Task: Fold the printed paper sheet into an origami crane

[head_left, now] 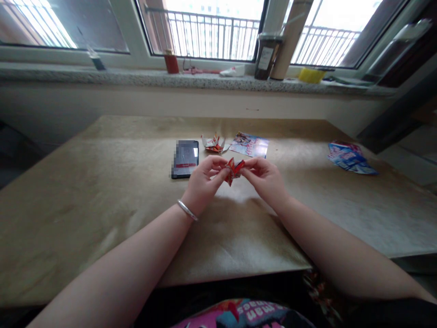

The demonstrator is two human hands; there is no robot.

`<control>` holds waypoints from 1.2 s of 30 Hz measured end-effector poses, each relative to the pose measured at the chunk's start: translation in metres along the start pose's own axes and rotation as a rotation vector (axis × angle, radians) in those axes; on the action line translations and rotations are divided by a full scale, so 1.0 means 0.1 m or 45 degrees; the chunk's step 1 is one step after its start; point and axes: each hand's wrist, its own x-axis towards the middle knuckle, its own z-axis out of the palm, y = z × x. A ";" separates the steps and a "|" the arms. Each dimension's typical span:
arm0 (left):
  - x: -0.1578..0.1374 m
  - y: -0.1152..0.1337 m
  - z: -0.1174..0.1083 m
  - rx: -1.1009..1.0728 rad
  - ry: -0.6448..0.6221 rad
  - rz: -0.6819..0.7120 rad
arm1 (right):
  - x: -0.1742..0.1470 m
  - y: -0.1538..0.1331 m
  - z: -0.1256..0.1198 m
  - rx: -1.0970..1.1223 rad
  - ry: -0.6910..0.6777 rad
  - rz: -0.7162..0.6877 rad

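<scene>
Person sits at the table (112, 218), both forearms stretched forward over the near edge. Left hand (205, 179) pinches one side of a small folded paper piece (234, 171), red-orange with patches of white, thumb and fingertips clamped on it. Right hand (268, 178) pinches the opposite side, fingertips also clamped on. Hands close together, only the paper between them. Paper is held up near the middle of the table, pointed flaps spread upward, one tip pointing down; exact folds too small to tell. Silver bracelet (187, 210) on the left wrist.

Just beyond the hands: a second folded paper figure (215, 145), red and white, pointed ends, on the tabletop. To its right, a flat printed sheet (250, 145), mostly pale blue and pink. To its left, a dark-framed device (186, 160), partly pixelated, just beside the left hand. Far right, well apart: a fanned stack of blue and red printed sheets (351, 158). Windowsill (136, 81) behind holds a red container (171, 62), a dark labelled jar (267, 57) and a yellow item (311, 75).
</scene>
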 end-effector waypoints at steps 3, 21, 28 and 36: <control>0.00 0.00 -0.01 0.020 0.007 0.006 | -0.01 -0.02 0.01 0.007 0.006 -0.007; -0.01 0.03 0.02 -0.003 -0.058 -0.006 | -0.02 -0.06 0.01 -0.020 -0.070 0.038; -0.02 0.02 0.00 0.091 -0.067 0.025 | -0.03 -0.09 0.02 -0.016 -0.121 0.001; -0.03 0.04 0.00 0.106 -0.101 0.067 | -0.04 -0.09 0.03 -0.053 -0.151 -0.036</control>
